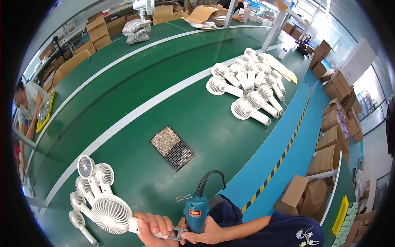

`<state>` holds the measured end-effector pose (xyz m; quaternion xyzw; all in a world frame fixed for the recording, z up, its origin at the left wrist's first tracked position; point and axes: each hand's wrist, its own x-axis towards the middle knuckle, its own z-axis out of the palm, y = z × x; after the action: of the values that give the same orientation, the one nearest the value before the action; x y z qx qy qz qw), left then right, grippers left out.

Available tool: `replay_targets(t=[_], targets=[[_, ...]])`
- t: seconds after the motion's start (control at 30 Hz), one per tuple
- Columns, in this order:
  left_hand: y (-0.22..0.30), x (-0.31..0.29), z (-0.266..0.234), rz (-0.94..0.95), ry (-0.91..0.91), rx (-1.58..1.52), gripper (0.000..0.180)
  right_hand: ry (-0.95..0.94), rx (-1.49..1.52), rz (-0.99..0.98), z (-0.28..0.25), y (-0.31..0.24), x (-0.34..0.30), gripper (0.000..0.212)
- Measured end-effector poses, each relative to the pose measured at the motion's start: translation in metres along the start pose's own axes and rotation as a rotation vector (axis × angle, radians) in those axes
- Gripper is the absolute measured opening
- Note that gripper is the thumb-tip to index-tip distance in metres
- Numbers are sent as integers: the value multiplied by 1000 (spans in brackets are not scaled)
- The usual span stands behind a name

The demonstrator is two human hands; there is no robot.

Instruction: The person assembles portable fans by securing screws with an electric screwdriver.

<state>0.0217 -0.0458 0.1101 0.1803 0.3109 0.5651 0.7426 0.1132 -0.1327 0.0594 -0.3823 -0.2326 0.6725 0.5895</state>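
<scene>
While left fingers [154,223] clasp the fan [110,214], its handle [133,225] slanting down-right at bottom centre, right fingers [190,236] grip the driver [196,212] beside it.

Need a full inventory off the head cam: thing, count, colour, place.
Held fan: one, white, lower left
Loose left fans: five, white, bench's near left
Loose right fans: more than ten, overlapping, white, bench's far right
Power tool: one, teal, black cord, bottom centre
Perforated tray: one, black, mid-bench
Small pieces: uncountable, metallic, in the tray's far-left part
Bench: one, green, centre
Silvery bags: count unclear, grey, top left
Cardboard boxes: many, brown, right side and top left
Floor: one, blue, right of bench
Co-workers: two, far left and top
Left hand: one, on held fan's handle
Right hand: one, on power tool
</scene>
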Motion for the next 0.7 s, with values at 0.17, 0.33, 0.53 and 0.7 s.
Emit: replay_targets(t=[0.17, 0.33, 0.53, 0.7], targets=[[-5, -1, -4, -9, 172, 6, 13, -1, -10, -18, -5, 10, -2, 18], [-4, -2, -2, -16, 162, -65, 15, 8, -72, -88, -3, 11, -1, 19], [-20, -6, -23, -175, -180, -197, 20, 45, -88, -66, -3, 10, -1, 10], [-28, -4, -18, 170, -77, 147, 18, 6, 14, -40, -3, 6, 7, 11]])
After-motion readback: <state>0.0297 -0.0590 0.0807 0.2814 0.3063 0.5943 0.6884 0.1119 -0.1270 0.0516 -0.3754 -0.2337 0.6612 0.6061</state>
